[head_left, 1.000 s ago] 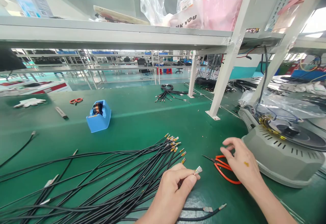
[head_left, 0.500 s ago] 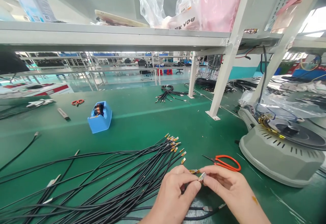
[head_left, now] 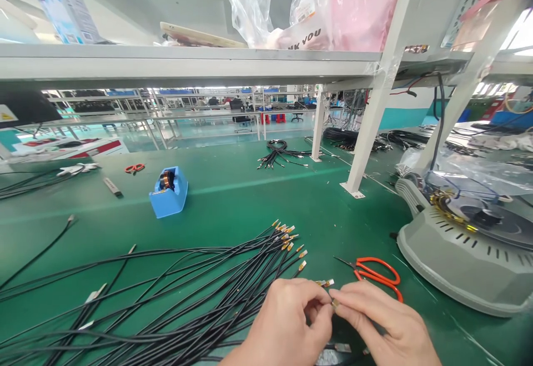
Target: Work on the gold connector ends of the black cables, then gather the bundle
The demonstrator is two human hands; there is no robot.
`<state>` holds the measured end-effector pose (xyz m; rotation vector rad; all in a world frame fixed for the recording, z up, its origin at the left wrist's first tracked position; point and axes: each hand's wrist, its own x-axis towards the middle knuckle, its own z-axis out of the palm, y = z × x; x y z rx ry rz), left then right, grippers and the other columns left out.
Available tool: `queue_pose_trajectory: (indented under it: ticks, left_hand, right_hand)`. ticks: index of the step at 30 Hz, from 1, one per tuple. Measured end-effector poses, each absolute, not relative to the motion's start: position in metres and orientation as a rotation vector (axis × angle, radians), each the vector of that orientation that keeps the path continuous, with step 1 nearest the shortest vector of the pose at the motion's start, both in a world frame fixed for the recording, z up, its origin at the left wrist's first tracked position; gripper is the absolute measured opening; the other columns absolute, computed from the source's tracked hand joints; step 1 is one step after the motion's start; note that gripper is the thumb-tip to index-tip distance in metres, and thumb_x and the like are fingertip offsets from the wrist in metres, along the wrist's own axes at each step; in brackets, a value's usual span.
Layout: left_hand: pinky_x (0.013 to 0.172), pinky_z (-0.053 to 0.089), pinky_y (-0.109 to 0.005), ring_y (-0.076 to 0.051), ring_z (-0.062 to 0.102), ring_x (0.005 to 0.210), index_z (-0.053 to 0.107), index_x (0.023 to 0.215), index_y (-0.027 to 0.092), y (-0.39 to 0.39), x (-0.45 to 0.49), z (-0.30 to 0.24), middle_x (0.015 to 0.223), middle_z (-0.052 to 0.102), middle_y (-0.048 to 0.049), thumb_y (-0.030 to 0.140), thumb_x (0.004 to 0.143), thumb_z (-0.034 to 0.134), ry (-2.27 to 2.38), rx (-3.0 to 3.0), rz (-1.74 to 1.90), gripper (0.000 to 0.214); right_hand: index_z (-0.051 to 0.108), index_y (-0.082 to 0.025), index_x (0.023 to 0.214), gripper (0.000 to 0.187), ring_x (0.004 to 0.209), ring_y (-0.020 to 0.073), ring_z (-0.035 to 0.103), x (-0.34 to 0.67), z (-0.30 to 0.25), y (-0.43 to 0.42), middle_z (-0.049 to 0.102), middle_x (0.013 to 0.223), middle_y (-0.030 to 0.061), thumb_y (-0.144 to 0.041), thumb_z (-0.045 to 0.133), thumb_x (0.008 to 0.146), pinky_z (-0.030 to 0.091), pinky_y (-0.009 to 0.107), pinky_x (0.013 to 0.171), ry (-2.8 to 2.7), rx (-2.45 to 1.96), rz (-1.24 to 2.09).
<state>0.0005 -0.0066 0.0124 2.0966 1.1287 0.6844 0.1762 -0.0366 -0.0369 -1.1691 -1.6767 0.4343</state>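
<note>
My left hand and my right hand meet at the lower middle of the head view. Their thumbs and fingers pinch one small cable connector, mostly covered by the fingertips. Just beyond my fingers lies another metal-tipped cable end with amber tape. To the left, a spread bundle of black cables rests on the green tabletop, its taped metal ends pointing away from me. Orange-handled scissors lie with open handles right behind my right hand.
A blue tape holder with a copper-coloured roll stands at left. The grey round dispenser takes up the right side. A white shelf post rises from the table; a coiled cable bundle lies far back. Small red scissors are at far left.
My right fingertips have closed further over the connector, hiding the metal tip that showed before. The left hand is slightly turned. The whole view has shifted a little.
</note>
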Motion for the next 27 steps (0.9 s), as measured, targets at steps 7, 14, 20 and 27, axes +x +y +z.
queue_pose_trajectory:
  ticks: [7,14,20,27]
  left_hand:
    - [0.047,0.03,-0.019,-0.008,0.04,0.047,0.064,0.057,0.015,-0.007,0.003,0.003,0.051,0.052,0.004,0.003,0.067,0.054,1.181,2.218,0.731,0.019]
    - [0.049,0.031,-0.018,-0.008,0.041,0.049,0.057,0.056,0.015,-0.006,0.006,0.0,0.052,0.047,0.004,0.008,0.066,0.053,1.177,1.958,0.739,0.014]
    - [0.048,0.029,-0.02,-0.009,0.038,0.05,0.056,0.061,0.016,-0.004,0.006,0.0,0.053,0.045,0.0047,0.015,0.072,0.053,1.146,1.772,0.706,0.011]
    - [0.051,0.031,-0.02,-0.01,0.041,0.058,0.065,0.075,0.014,-0.001,-0.004,0.004,0.063,0.052,0.0029,0.023,0.076,0.057,0.993,1.559,0.55,0.012]
  right_hand:
    - [0.071,-0.025,0.098,0.02,0.071,0.0133,0.069,0.174,-0.036,-0.036,0.074,0.084,-0.0005,-0.011,0.063,0.087,0.055,0.019,0.067,-1.862,-1.008,0.125]
    - [0.076,-0.028,0.088,0.013,0.07,0.0123,0.072,0.173,-0.037,-0.036,0.075,0.081,-0.003,-0.019,0.068,0.086,0.056,0.012,0.066,-1.74,-1.092,0.47]
    - [0.08,-0.032,0.089,0.012,0.071,0.0161,0.073,0.171,-0.039,-0.034,0.077,0.08,-0.0008,-0.03,0.071,0.083,0.057,0.016,0.065,-1.517,-1.136,0.696]
    - [0.08,-0.031,0.094,0.014,0.063,0.0143,0.07,0.171,-0.044,-0.034,0.074,0.076,-0.0004,-0.029,0.07,0.084,0.057,0.016,0.06,-1.513,-1.151,0.738]
